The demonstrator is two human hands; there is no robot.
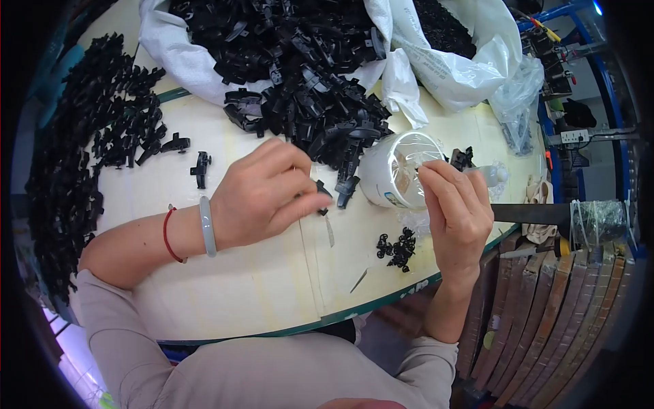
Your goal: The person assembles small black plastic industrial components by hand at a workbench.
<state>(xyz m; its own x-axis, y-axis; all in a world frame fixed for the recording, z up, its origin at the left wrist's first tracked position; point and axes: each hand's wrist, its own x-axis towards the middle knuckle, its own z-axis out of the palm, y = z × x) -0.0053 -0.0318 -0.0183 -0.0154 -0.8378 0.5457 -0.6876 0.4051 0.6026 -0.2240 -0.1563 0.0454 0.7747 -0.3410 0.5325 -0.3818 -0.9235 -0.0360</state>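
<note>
My left hand (269,194) is closed, its fingers curled over the table. A small black plastic part (323,196) shows at its thumb and fingertips. Beside the rim of a white tub (379,178) my right hand (460,215) is closed in a pinch. Whatever lies between those fingertips is too small to make out. Clear film covers part of the tub's mouth. Several small black ring-shaped pieces (398,249) lie in a cluster below the tub. Another black part (346,191) rests on the table between my hands.
A white sack (178,58) spills black plastic parts (320,88) at the back. Another white sack (470,78) holds small black pieces. More black parts (75,163) cover the table's left side, with a single one (200,170) near my left wrist. Flat boards (545,307) stand stacked at right.
</note>
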